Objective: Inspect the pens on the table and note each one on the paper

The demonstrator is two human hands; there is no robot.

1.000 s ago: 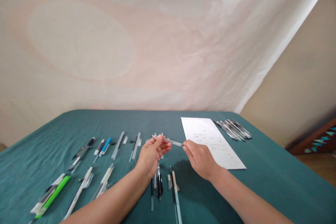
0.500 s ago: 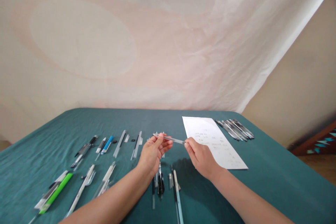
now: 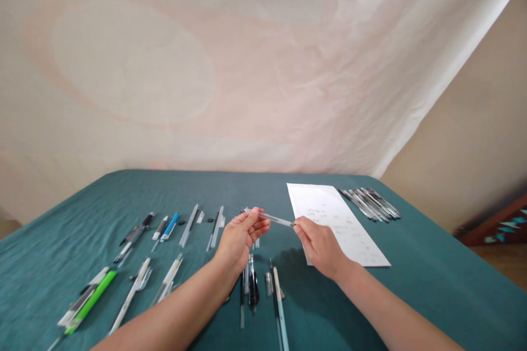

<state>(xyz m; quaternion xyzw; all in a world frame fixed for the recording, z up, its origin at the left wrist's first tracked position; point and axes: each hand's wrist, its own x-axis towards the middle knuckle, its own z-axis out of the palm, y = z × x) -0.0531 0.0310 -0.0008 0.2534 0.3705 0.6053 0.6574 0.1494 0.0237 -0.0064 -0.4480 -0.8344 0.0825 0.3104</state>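
Observation:
Between my two hands a clear pen (image 3: 278,220) is held slightly tilted above the table. My left hand (image 3: 242,233) pinches its left end between thumb and fingers. At the other end, my right hand (image 3: 319,244) closes on the tip of the pen; what lies inside that grip is hidden. Beneath my hands are a black pen part (image 3: 252,285), a small clear cap (image 3: 269,284) and a light-blue pen barrel (image 3: 280,307). More pen pieces behind my left hand are partly covered by it.
Disassembled pens lie in rows on the green cloth (image 3: 135,192), among them a green pen (image 3: 91,300) and a blue one (image 3: 170,227). Right of my hands is a sheet of paper (image 3: 317,194) with writing. A row of pens (image 3: 370,204) lies beyond it.
My right hand has shifted slightly right along with its end of the pen. My left hand stays nearly in place, covering more of the pen's left end.

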